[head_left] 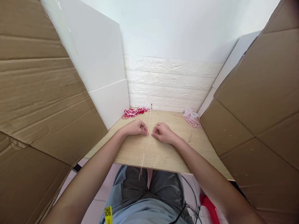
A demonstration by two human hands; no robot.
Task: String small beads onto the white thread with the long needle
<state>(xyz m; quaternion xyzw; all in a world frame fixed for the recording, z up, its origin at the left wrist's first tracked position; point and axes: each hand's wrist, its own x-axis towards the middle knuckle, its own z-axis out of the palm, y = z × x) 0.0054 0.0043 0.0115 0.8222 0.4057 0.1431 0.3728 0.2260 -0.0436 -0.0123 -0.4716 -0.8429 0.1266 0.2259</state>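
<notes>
A pale cord (146, 141) runs from a dark hook or nail (151, 105) at the back of the wooden table, over the tabletop, to loose ends hanging past the front edge. My left hand (140, 127) is left of the cord, its fingers pinched on a thin thread that reaches the cord. Just right of the cord, my right hand (161, 132) is closed too, with a short bit of thin thread showing at its fingertips. Whether both threads are one piece is too small to tell.
Red and white cord (134, 112) lies at the back left. Pink cord (192, 122) and small clear cups (193, 116) are at the back right. Cardboard panels (46, 77) flank the wooden table (170, 158). Black cables (195, 199) hang below its front edge.
</notes>
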